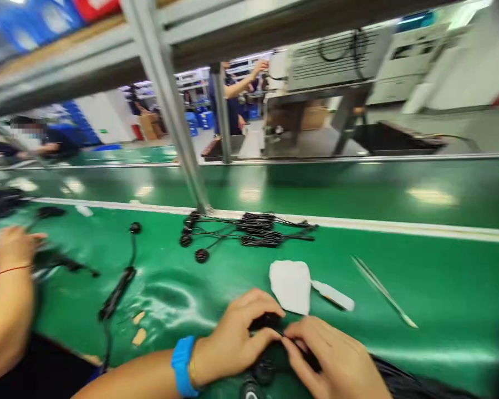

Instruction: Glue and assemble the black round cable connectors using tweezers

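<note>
We have both hands together over the green table [449, 310]. Our left grip [235, 341] curls thumb and forefinger around a dark round part [268, 320]. Our right grip [335, 360], just beside it, pinches a thin black cable [280, 333] at that part, between thumb and fingertips. Nearer us, just below the left grip, we see another black round piece [265, 370]. Beyond the two grips lie a white pad [291, 287] and a small white bottle [335, 295], its tip at the pad's edge; thin sticks [385, 292] rest farther to the right. Well beyond the left grip we have coiled black cables [260, 230] with round ends, and off to its left a tied cable bundle [118, 293]. Farther left, a co-worker's hand [12, 249] is blurred.
</note>
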Available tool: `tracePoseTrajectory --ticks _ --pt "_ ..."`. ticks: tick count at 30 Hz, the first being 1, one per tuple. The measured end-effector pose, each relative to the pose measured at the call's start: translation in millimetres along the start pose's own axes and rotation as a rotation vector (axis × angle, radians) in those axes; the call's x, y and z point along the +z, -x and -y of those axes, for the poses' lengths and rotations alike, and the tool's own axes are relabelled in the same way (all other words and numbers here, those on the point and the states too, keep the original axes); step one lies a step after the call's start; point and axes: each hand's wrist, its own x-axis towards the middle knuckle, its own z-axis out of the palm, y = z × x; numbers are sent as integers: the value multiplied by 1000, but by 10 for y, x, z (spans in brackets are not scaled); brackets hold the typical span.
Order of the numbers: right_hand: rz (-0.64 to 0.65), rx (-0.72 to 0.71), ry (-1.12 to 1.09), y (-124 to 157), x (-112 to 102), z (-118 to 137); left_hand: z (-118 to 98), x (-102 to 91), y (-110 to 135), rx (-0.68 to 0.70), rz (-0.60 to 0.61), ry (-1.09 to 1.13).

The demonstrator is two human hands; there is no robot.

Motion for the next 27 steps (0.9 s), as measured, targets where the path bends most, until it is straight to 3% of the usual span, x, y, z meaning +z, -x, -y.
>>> tracePoseTrajectory --ticks 6,27 --pt "1 90 -19 -26 5 63 54 -36 -43 1 62 67" --pt "-17 77 -21 13 23 88 76 -34 -48 37 118 100"
